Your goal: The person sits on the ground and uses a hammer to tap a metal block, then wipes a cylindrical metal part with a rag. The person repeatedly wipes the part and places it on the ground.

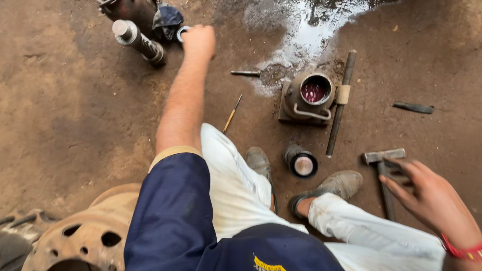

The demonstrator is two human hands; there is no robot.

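My left hand (198, 41) reaches far forward and is closed around a small metal ring (181, 33) beside a dark cloth (167, 17) and a threaded steel shaft (138, 41). My right hand (427, 195) hovers with fingers spread just right of a steel hammer (384, 170) lying on the ground, holding nothing. Between my shoes stands a short black cylinder (301, 161). Farther ahead sits a grimy jack body (307, 98) with red fluid in its open top.
A long steel bar (340, 103) leans by the jack body. A screwdriver (232, 114), a small punch (246, 73) and a dark flat tool (413, 107) lie on the dirt floor. A wet patch (311, 30) spreads ahead. A rusty wheel rim (88, 233) sits at lower left.
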